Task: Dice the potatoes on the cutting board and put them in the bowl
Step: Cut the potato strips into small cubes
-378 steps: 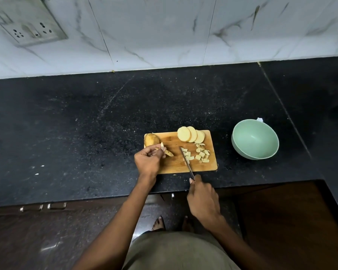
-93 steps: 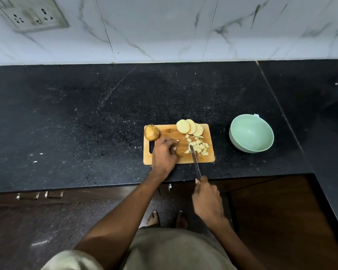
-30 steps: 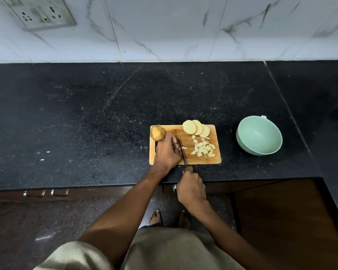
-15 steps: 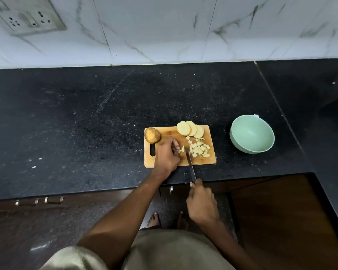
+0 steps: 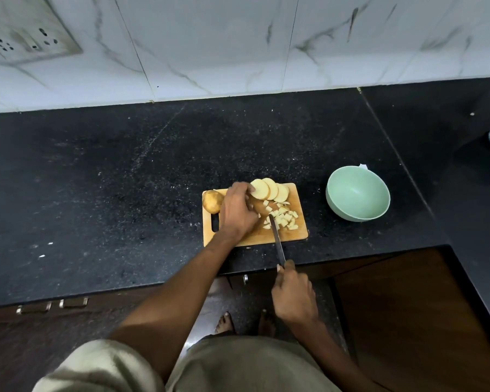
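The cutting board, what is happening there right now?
A person is dicing potatoes on the wooden cutting board. The left hand reaches to the potato slices at the far edge, while the right hand holds the knife, its tip beside the diced pieces. A potato with skin waits. The green bowl has nothing visible inside.

Dim indoor light, cool cast. Brightest zone is the white marble wall tiles [image 5: 238,43] along the top, evenly lit, no hard glare. Black desk [image 5: 111,179] soaks up light; only its speckle and a faint dusty sheen show. Cabinet fronts [image 5: 408,321] below fall into deep brown shadow, detail nearly lost. Soft shadow under the green bowl [image 5: 357,192] at its near side. Wide-angle bowing: wall seam and desk edge curve, socket plate [image 5: 29,41] skewed at the top-left corner. Mild softness and compression smear throughout; potato dice [image 5: 283,219] lack crisp edges.
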